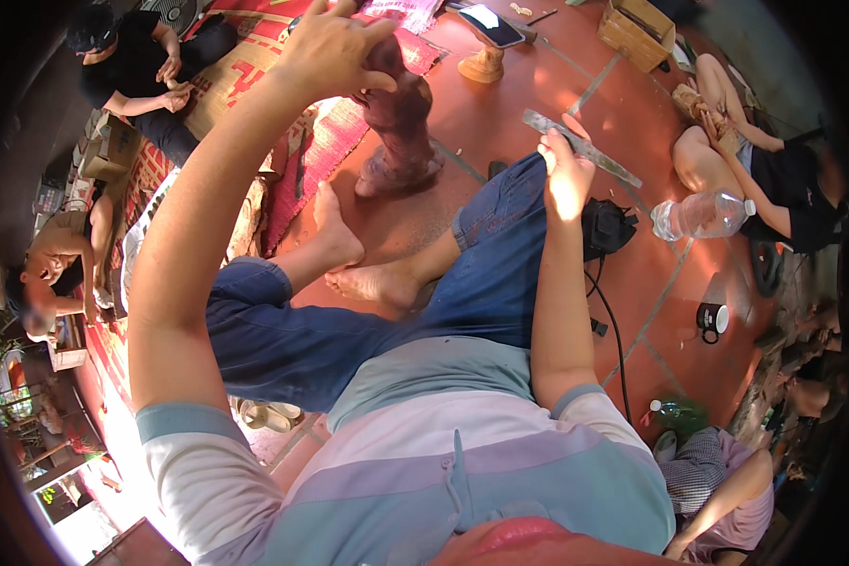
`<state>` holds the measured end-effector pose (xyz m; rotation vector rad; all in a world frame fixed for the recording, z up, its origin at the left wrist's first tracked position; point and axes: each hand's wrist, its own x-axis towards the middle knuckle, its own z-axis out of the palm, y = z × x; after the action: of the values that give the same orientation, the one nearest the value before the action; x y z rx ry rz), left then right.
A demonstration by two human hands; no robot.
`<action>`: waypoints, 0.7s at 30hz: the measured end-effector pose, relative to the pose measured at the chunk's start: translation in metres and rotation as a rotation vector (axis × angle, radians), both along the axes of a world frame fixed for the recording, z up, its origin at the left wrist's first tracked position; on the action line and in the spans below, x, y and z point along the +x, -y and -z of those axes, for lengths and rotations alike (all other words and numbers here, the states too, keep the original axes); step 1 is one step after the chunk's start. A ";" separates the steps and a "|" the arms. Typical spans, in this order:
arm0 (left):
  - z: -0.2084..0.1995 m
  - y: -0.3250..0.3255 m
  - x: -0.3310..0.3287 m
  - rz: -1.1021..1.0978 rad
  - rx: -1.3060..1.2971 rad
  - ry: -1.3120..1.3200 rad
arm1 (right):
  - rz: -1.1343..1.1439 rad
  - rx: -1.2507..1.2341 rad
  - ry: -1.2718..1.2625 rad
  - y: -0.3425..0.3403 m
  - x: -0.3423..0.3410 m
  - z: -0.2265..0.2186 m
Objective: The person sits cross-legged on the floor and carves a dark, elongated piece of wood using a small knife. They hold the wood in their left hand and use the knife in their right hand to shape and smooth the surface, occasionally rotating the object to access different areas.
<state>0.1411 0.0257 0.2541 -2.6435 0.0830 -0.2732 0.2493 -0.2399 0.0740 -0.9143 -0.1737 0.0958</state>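
A dark reddish-brown, knobbly carved piece, seemingly a wood carving (pixel 401 118), stands on the tiles in front of my bare feet. My left hand (pixel 335 57) is at its top, thumb on the near side and fingers spread around the upper end; part of the grip is hidden. Off to the right, above my right knee, my right hand (pixel 566 174) pinches a long, flat, grey strip-like tool (pixel 590 151), held slantwise and apart from the carving. Its exact kind I cannot make out.
A red mat (pixel 335 141) lies left of the carving. Beyond it are a small wooden stump (pixel 482 64), a phone (pixel 491 25) and a cardboard box (pixel 636 34). A plastic bottle (pixel 703 217), mug (pixel 712 321) and black cable (pixel 618 340) are right. Several people sit around.
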 end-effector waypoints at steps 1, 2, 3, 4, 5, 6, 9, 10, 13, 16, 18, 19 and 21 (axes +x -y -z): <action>0.002 -0.007 0.000 -0.060 0.043 0.033 | -0.025 0.017 0.021 -0.006 -0.003 0.002; 0.006 -0.012 0.003 -0.113 0.071 0.065 | -0.056 0.000 0.036 -0.007 -0.004 0.006; 0.009 -0.020 0.007 -0.156 0.097 0.133 | -0.088 -0.032 0.040 -0.010 -0.005 0.009; 0.005 -0.024 0.013 -0.336 0.044 0.056 | -0.121 -0.062 0.042 -0.014 -0.007 0.012; 0.004 -0.036 0.016 -0.377 0.004 0.025 | -0.158 -0.089 0.040 -0.017 -0.009 0.015; 0.003 -0.050 0.018 -0.419 -0.036 -0.006 | -0.165 -0.111 -0.043 -0.022 -0.013 0.016; -0.010 -0.074 0.028 -0.579 -0.411 -0.181 | -0.202 -0.187 -0.135 -0.042 -0.028 0.018; -0.016 -0.070 0.031 -0.513 -0.403 -0.239 | -0.198 -0.187 -0.157 -0.049 -0.032 0.027; -0.018 -0.064 0.038 -0.340 -0.594 -0.357 | -0.123 -0.355 -0.106 -0.068 -0.034 0.059; -0.007 -0.069 0.045 -0.366 -1.181 -0.312 | -0.014 -0.688 0.074 -0.079 -0.035 0.073; -0.009 -0.070 0.050 -0.355 -1.313 -0.367 | 0.047 -0.821 0.280 -0.086 -0.031 0.085; -0.007 -0.081 0.050 -0.267 -1.361 -0.414 | -0.021 -0.803 0.259 -0.089 -0.027 0.081; -0.002 -0.092 0.051 -0.157 -1.472 -0.484 | 0.004 -0.812 0.313 -0.103 -0.020 0.091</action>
<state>0.1924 0.1175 0.2559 -4.0612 -0.2846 0.6378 0.2293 -0.1374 -0.0174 -1.7398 -0.4414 0.0144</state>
